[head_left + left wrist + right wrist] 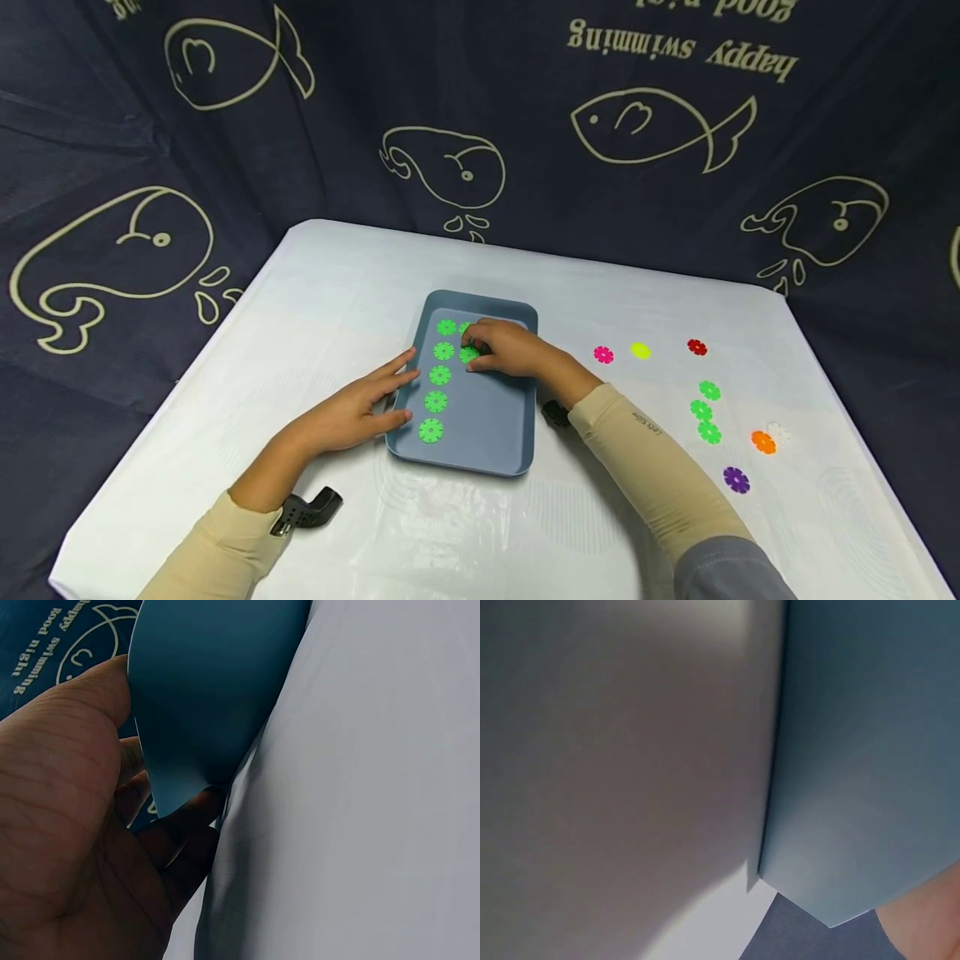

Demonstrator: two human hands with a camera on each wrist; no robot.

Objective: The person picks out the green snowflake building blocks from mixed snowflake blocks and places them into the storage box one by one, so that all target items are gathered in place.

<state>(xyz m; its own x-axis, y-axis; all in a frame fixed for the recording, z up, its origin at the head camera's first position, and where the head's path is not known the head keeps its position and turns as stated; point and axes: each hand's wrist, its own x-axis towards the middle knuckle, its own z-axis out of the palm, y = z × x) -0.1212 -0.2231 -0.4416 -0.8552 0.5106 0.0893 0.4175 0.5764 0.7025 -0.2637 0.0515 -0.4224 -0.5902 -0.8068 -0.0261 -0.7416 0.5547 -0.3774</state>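
A grey-blue tray [487, 454] lies on the table with several flat green notched discs inside. A column of them, including one green disc [436, 402], runs along its left side. Over the upper part of the tray, my right hand [510, 347] has its fingers and thumb curled about a green disc [468, 355] in the second column; another green disc [464, 328] is partly covered just above. My left hand [352, 414] rests against the tray's left edge, fingers extended. In the left wrist view, its thumb [112, 686] touches the tray rim. The right wrist view shows mostly the tray's outer wall [862, 772].
Right of the tray on the white table [600, 517] lie loose discs: pink [603, 355], yellow [641, 351], red [697, 347], green [709, 390], orange [763, 442], white [779, 432] and purple [737, 480]. A dark printed cloth [525, 225] hangs behind.
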